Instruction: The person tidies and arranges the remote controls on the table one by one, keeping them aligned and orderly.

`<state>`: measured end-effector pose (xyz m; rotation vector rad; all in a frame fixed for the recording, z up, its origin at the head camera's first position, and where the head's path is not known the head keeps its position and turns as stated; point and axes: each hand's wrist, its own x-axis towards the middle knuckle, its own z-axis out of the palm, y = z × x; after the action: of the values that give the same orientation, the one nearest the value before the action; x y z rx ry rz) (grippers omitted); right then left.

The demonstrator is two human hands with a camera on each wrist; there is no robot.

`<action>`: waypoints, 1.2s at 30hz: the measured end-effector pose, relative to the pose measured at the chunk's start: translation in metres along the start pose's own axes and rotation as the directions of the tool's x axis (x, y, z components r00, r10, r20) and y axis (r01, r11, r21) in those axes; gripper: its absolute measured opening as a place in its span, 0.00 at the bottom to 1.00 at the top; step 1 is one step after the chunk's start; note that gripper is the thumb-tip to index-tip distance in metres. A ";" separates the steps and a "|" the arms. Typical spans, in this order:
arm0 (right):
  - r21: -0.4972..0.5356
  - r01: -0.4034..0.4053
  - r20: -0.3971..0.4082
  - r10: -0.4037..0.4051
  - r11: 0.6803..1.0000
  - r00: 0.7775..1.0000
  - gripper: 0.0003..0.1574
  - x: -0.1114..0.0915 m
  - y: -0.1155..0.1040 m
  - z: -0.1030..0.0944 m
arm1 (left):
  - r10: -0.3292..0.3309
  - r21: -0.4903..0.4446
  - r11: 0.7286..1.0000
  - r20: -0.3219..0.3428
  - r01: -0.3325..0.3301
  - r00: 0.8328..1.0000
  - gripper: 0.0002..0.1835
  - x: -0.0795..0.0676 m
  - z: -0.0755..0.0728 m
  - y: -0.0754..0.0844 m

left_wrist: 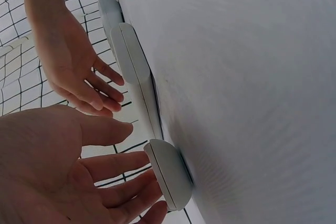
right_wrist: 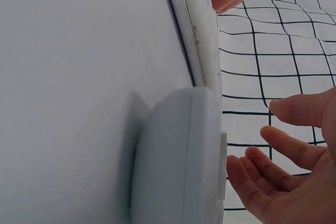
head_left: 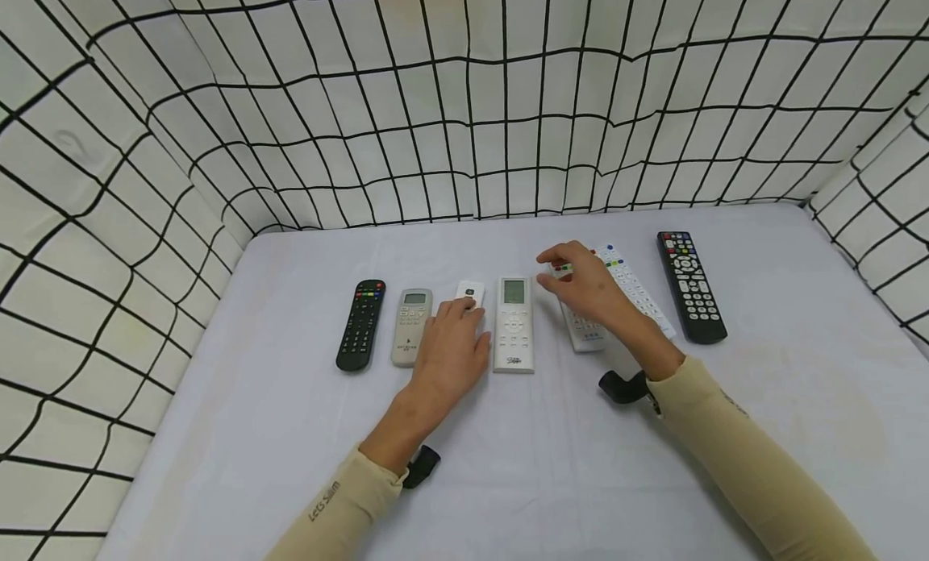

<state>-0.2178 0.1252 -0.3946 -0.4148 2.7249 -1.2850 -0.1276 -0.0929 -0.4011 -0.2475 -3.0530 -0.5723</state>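
Note:
My left hand (head_left: 452, 345) lies over a small white remote control (head_left: 472, 289), hiding most of it. Its fingers are loosely bent and seem to touch the remote; in the left wrist view the fingertips (left_wrist: 148, 184) sit against a pale remote's end. To the right lies a white remote with a display (head_left: 514, 335). My right hand (head_left: 586, 287) hovers above another white remote (head_left: 585, 335), thumb and fingers apart with nothing between them. Partly behind that hand is a long white remote with coloured buttons (head_left: 639, 291), slanted and close beside the other.
A black remote (head_left: 360, 326) and a grey-beige remote (head_left: 411, 329) lie left of my left hand. At the far right is a larger black remote (head_left: 693, 288). Black wire mesh (head_left: 472, 126) walls the white-covered table (head_left: 522, 464) at the back and sides.

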 end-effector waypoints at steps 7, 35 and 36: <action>0.022 -0.014 -0.002 0.014 1.000 1.000 0.24 -0.005 0.005 -0.002 | -0.014 0.000 1.000 0.011 0.014 1.000 0.22 0.002 0.001 0.002; -0.013 -0.060 -0.050 0.059 0.998 0.997 0.28 -0.043 0.011 -0.018 | 0.085 -0.277 0.953 -0.128 -0.118 0.988 0.15 0.018 0.004 0.019; -0.011 -0.061 -0.049 0.060 0.998 0.997 0.28 -0.045 0.012 -0.018 | 0.082 -0.286 0.951 -0.122 -0.115 0.989 0.15 0.019 0.005 0.020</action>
<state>-0.1808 0.1585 -0.3934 -0.3036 2.7635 -1.2805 -0.1429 -0.0699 -0.3975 -0.3601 -2.8231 -0.9961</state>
